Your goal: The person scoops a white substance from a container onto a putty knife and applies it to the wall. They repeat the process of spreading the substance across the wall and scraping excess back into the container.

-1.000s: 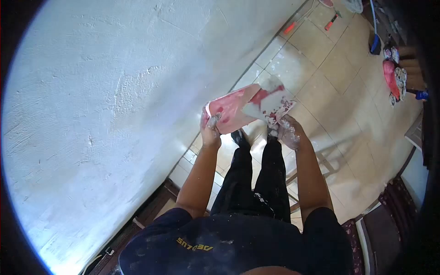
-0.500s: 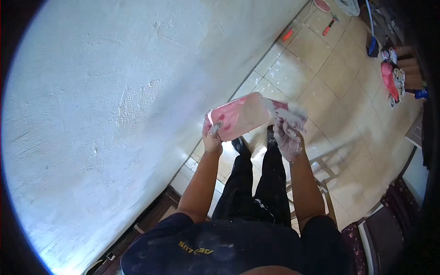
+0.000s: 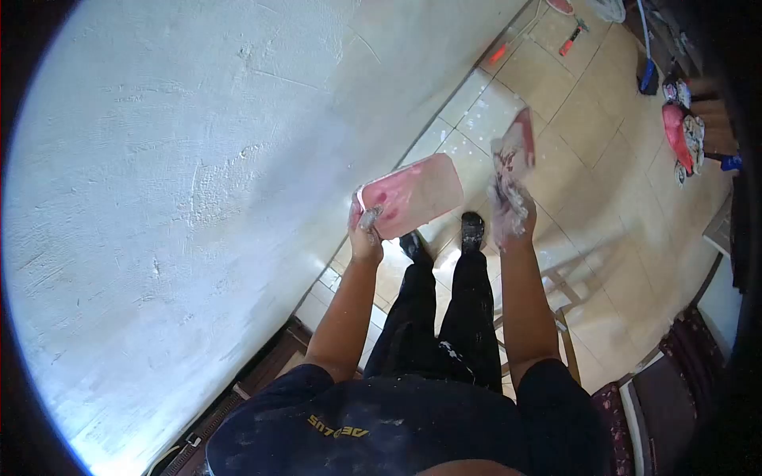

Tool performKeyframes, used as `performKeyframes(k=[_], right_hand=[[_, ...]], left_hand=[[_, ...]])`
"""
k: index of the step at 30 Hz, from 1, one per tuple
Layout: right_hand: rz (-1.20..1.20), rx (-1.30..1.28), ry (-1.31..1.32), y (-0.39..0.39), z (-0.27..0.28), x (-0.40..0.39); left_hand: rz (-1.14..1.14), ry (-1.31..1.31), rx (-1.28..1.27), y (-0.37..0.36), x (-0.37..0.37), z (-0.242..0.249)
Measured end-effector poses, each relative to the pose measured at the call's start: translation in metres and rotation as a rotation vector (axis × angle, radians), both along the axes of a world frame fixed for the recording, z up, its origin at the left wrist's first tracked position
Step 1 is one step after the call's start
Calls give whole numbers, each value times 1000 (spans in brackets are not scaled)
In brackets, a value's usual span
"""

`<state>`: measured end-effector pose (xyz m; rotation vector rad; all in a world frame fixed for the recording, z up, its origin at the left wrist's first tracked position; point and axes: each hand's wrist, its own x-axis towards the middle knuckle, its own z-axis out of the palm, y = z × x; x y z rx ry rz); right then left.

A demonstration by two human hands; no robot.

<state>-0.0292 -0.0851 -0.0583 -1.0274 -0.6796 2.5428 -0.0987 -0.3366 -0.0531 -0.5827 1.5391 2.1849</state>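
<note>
My left hand (image 3: 366,232) grips the left end of a shallow pink rectangular tray (image 3: 421,194), thumb on top and the other fingers underneath. Pale wet paste smears the tray's inner face, most of it toward the right. A reddish flat scraper (image 3: 521,141) coated with pale paste sticks up from my right hand (image 3: 513,214), whose fingers are closed on its lower end. Paste coats the right fingers thickly. Tray and scraper are apart, with tiled floor visible between them. To the left rises a white plastered wall (image 3: 159,198) with rough ridges and patches.
White spots mark the floor tiles (image 3: 508,103) along the wall. A hammer (image 3: 571,40) and a red-handled tool (image 3: 498,54) lie at the far end. On the right are a blue-headed brush (image 3: 648,78), bundled cloths (image 3: 679,135) and dark patterned seating (image 3: 690,357). Wooden legs (image 3: 567,341) stand beside me.
My right hand has lifted the scraper off the tray's right edge and turned it to point away from me. The left hand and tray stay nearly in place.
</note>
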Motion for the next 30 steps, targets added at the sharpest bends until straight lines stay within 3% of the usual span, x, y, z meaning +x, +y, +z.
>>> performKeyframes(k=[3, 4, 9, 11, 15, 17, 19, 20, 21, 25, 27, 30], right_hand=[[-119, 36, 7, 9, -18, -18], [-127, 198, -7, 9, -23, -22], [-120, 487, -126, 25, 3, -52], [65, 456, 70, 32, 4, -59], [50, 338, 125, 39, 19, -80], [3, 199, 222, 35, 26, -91], [-18, -153, 320, 32, 33, -107], [29, -60, 389, 28, 12, -111], [110, -116, 666, 30, 4, -117], [101, -430, 421, 16, 10, -170], [129, -444, 367, 5, 23, -186], [243, -255, 690, 5, 6, -229]], left_hand=[[27, 0, 14, 4, -2, -3], [30, 3, 12, 5, -3, -4], [-3, 23, -37, 10, -7, -3], [-1, 39, 30, 8, -9, -7], [25, 87, 55, 8, -9, -2], [58, 72, 64, 3, -5, 2], [51, 35, 54, -5, 0, 0], [46, 51, 40, -4, 2, 0], [46, 54, 36, -2, 4, -1], [154, -3, 42, -7, 14, -7], [98, 14, 71, -14, 19, -1], [107, 1, 45, -8, 18, 6]])
